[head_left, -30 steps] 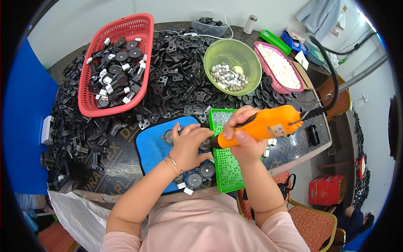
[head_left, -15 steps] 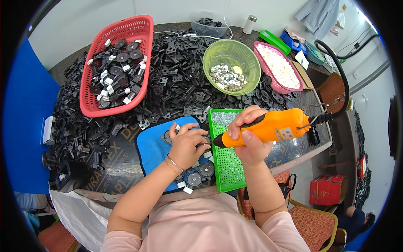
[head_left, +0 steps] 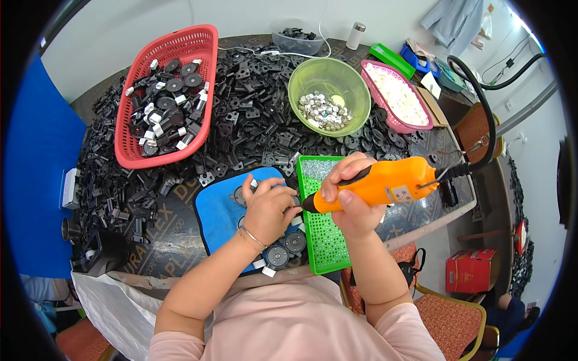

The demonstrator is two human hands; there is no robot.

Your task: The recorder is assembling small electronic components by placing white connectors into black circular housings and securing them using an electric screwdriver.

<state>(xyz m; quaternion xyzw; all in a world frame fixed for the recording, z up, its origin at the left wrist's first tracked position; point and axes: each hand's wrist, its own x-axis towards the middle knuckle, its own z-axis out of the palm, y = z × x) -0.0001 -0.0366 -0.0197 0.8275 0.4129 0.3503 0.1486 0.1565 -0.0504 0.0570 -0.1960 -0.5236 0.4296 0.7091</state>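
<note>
My right hand (head_left: 352, 201) is wrapped round an orange electric screwdriver (head_left: 391, 183), held level with its black nose (head_left: 309, 203) pointing left. That nose comes close to the fingertips of my left hand (head_left: 270, 210), which is bent over a blue cloth (head_left: 220, 207). Thumb and fingers close on a small part there, mostly hidden by the hand. Round black wheels (head_left: 277, 256) with white tabs (head_left: 268, 272) lie on the cloth by my wrist. Another wheel (head_left: 239, 195) shows beyond my fingers. Under the screwdriver stands a green perforated tray (head_left: 328, 243) with small silvery pieces (head_left: 318, 168) at its far end.
A red basket (head_left: 209, 114) of wheel assemblies stands at the far left, amid heaped black parts (head_left: 247, 114). Beyond the tray are a green basket (head_left: 295, 96) of metal pieces and a pink basket (head_left: 415, 127) of white pieces. A black cable (head_left: 495, 120) runs from the screwdriver.
The screwdriver and my right hand have shifted very slightly left. My left hand stays at the same place on the cloth.
</note>
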